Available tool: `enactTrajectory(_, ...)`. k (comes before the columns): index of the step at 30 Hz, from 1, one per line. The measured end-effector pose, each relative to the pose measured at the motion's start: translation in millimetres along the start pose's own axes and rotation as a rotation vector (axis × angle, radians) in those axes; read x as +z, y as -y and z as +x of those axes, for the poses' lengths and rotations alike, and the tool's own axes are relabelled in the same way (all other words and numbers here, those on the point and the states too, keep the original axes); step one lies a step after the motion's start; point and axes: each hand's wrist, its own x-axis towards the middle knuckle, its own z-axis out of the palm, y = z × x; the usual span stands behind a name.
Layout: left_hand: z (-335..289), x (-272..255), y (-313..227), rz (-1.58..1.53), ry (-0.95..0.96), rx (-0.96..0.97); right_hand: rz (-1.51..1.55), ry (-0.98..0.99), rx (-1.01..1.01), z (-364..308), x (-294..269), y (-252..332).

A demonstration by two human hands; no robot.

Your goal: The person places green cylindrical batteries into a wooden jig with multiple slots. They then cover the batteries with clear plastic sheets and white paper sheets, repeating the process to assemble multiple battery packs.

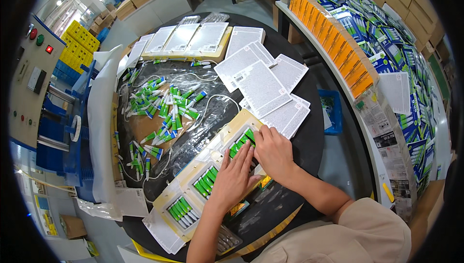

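Observation:
My left hand (231,178) lies with its fingers stretched out over the upper pocket of a long cream packing fixture (162,199). Its fingertips touch small green squeeze tubes (237,147) set side by side there. My right hand (274,153) is at the same pocket's right end, fingers bent and close together on a tube; the thumb is mostly hidden. Two more pockets hold rows of green tubes (206,181) with white caps. Beyond the fixture, a loose heap of green, white and blue tubes (169,110) lies on a brown sheet and black film.
Printed white cards (261,89) overlap at the table's far right. Another fixture with cards (186,38) stands at the back. On the left is a machine with a button panel (36,69). A side table to the right bears orange boxes (333,45) and many blue-green packs (386,45).

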Motion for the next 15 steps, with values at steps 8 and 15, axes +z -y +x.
enactTrajectory(8, 6, -5, -2, 0.042, -0.019, 0.024, 0.087, 0.038, 0.030, -6, -21, -16)
enactTrajectory(15, 9, -3, -2, 0.057, 0.016, 0.023, 0.263, -0.072, -0.096, -14, -23, -26)
